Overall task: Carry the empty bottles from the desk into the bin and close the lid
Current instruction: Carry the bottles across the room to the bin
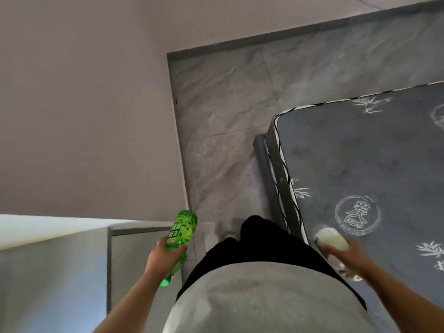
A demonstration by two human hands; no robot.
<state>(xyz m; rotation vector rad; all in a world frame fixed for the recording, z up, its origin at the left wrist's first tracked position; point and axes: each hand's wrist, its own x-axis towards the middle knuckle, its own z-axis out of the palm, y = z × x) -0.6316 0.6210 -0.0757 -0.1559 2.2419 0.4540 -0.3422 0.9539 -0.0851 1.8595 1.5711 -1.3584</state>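
**Two bottles in our two hands**

We look down and see our own arms. Our left hand [165, 254] has its fingers and thumb curled round the green bottle [180, 236]. We grip it at the middle, by the label. The fat bottom of the bottle sticks out past our fingers, up and away from us. The thin neck and the green cap poke out behind our fingers, down near our wrist. So the bottle is tipped, with its cap end low.

Our right hand [346, 254] holds the pale bottle [332, 239]. Our fingers lie over its side and bend round it. The round end of this bottle sticks out past our fingertips, to the front and left. A bit of it also shows under our hand near the wrist. It is blurry, so we cannot tell if it has a cap.

Under our right fingers is a dark mattress [374, 169] with white leaf pictures. The pale bottle is in the air above its corner. Between our two hands are our grey shirt [259, 301] and black trousers [264, 239]. Past the fingertips of both hands is the grey tile floor [223, 121]. To the left of our left fingers is a grey cabinet [134, 255], and the wall [84, 104] is beyond it.
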